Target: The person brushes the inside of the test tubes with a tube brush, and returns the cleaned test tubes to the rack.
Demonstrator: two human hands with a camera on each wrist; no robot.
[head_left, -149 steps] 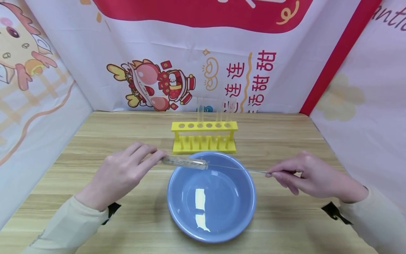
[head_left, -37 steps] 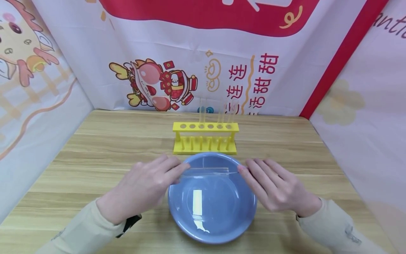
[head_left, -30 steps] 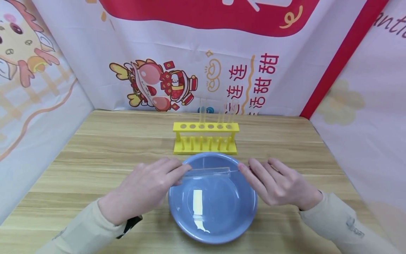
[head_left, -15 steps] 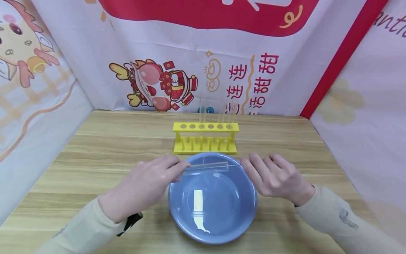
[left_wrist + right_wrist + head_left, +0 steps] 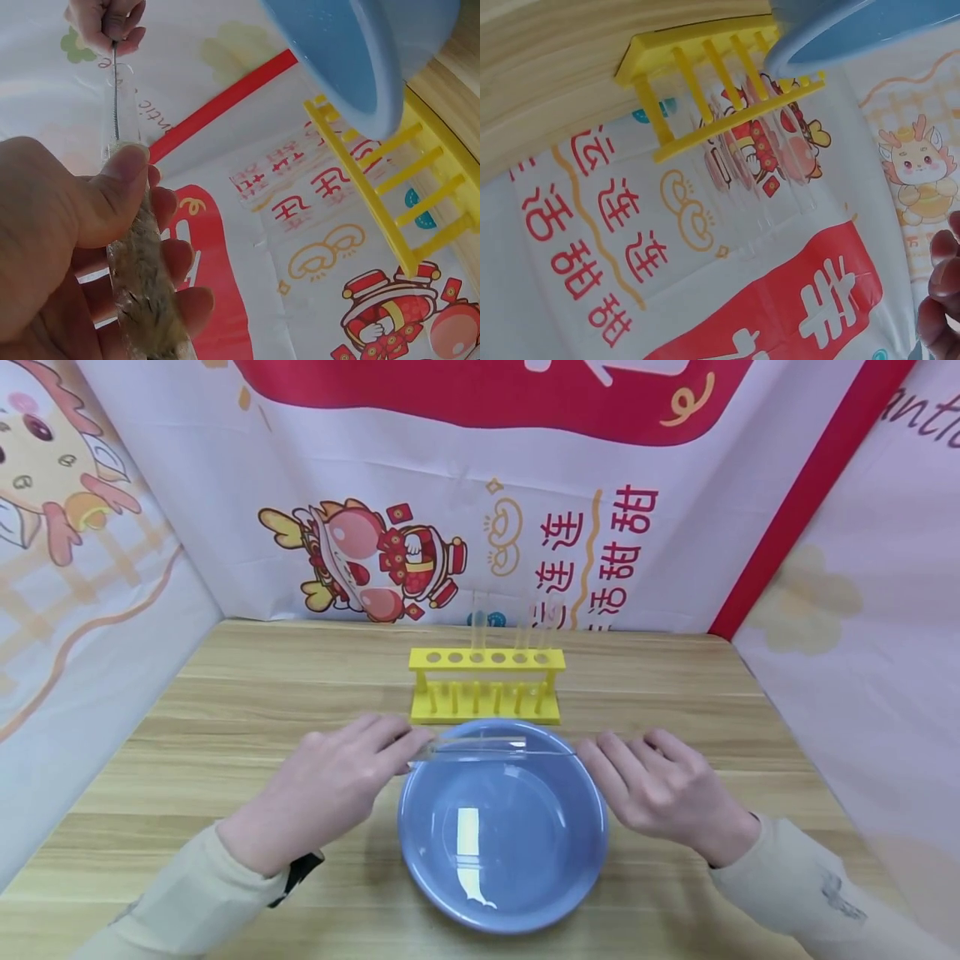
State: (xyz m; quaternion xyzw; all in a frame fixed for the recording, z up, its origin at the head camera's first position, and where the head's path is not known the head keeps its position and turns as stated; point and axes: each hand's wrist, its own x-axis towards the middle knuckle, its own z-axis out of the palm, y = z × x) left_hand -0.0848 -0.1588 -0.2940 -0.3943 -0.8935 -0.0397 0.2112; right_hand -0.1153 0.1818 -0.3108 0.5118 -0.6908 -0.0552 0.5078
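My left hand (image 5: pixel 315 789) grips a clear test tube (image 5: pixel 491 745), held sideways over the far part of the blue basin (image 5: pixel 502 925). In the left wrist view, brownish bristles of a test tube brush (image 5: pixel 146 292) fill the tube's closed-end side, behind my fingers. The brush's thin twisted wire (image 5: pixel 115 97) comes out through the tube's mouth. My right hand (image 5: pixel 660 793) pinches that wire at its outer end, just right of the basin's rim. Only its fingertips (image 5: pixel 943 289) show at the right wrist view's edge.
Behind the basin stands a yellow test tube rack (image 5: pixel 486 660) with several holes and clear tubes (image 5: pixel 478 627) upright in some of them. A wood-grain table (image 5: pixel 300 668) lies beneath. Printed cloth (image 5: pixel 420 452) hangs at the back and both sides.
Since five seconds ago, my right hand has come closer to the tube and the bristles sit deeper under my left hand. Lately the tube has shifted slightly left and the right hand slightly right.
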